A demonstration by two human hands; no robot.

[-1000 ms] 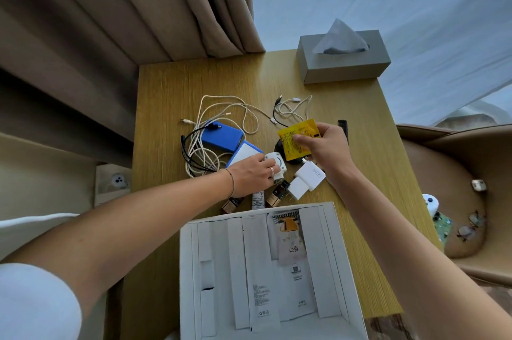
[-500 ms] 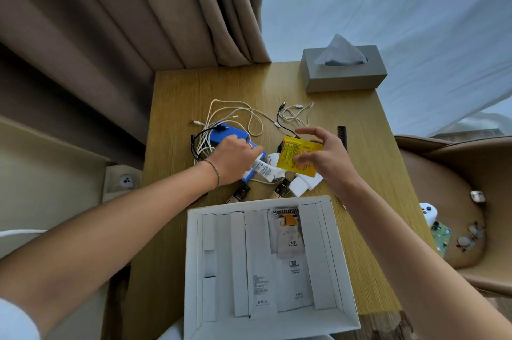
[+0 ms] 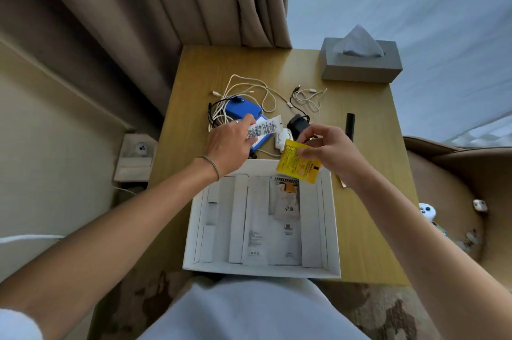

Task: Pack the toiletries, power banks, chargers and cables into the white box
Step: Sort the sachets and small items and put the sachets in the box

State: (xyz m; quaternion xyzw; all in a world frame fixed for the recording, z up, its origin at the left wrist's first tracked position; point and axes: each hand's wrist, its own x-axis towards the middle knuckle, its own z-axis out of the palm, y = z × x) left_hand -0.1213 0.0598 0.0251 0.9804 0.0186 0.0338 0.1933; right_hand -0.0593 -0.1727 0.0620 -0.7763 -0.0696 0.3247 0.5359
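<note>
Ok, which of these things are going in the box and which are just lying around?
For packing:
white tube in left hand
yellow sachet in right hand
blue power bank
black charger
tangled white cables
open white cardboard box

Lying about:
grey tissue box
black stick

Wooden table [image 3: 368, 231], white box [image 3: 191, 242], cables [image 3: 249, 87], tissue box [image 3: 360, 69], possibly chargers [image 3: 297, 123]
</note>
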